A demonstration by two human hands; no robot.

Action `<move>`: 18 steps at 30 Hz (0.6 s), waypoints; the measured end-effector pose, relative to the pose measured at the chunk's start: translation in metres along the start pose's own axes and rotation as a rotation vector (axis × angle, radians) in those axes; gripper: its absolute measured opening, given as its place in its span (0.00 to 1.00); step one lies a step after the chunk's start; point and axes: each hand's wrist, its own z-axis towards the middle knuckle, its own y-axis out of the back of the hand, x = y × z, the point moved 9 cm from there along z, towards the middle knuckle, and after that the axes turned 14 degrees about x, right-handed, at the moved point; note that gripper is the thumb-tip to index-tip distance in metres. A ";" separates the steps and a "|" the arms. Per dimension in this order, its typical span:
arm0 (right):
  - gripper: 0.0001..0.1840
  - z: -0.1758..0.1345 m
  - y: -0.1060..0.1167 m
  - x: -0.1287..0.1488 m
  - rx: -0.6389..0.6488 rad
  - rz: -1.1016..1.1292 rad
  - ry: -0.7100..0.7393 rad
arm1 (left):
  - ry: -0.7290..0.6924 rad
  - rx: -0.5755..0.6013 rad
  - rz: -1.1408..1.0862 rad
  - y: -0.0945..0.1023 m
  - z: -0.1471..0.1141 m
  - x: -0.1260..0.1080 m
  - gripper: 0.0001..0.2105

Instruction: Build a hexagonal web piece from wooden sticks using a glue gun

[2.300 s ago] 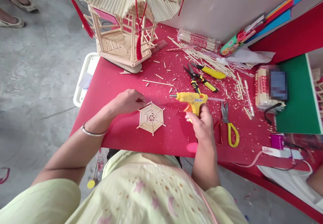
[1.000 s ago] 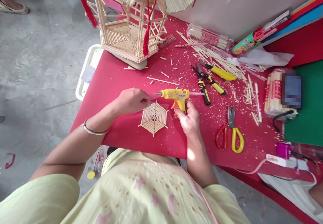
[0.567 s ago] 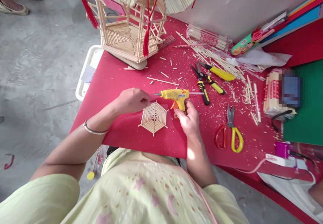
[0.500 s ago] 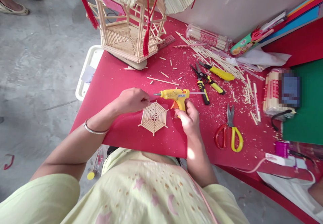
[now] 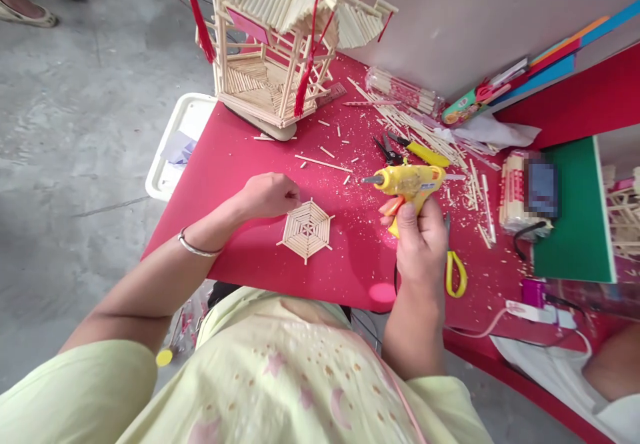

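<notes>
One yellow plastic glue gun (image 5: 411,182) I grasped with the right hand (image 5: 423,236), right of the frame's centre. Near the middle, a hexagonal web of pale wooden sticks (image 5: 307,244) lay on the red tabletop (image 5: 240,151). The left hand (image 5: 270,195) was curled near the web's upper left edge; from afar I could not tell if it held anything.

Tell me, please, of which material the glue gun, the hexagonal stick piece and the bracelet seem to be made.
Glue gun: probably plastic, smooth yellow with a slight gloss; its grey nozzle looks metallic.
Hexagonal stick piece: likely wood, unpainted, being pale and matte.
Bracelet: apparently polished metal, judging by its silvery shine.
</notes>
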 end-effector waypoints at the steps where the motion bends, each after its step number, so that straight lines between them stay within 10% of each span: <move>1: 0.21 -0.003 -0.001 0.003 0.014 -0.059 -0.003 | 0.002 -0.002 -0.004 0.000 0.000 0.000 0.11; 8: 0.18 -0.021 -0.011 -0.010 0.106 -0.277 -0.088 | 0.026 0.020 -0.009 0.001 -0.001 -0.002 0.09; 18: 0.25 -0.025 0.016 -0.088 -0.076 -0.560 -0.215 | -0.166 0.011 -0.350 0.016 -0.012 -0.005 0.12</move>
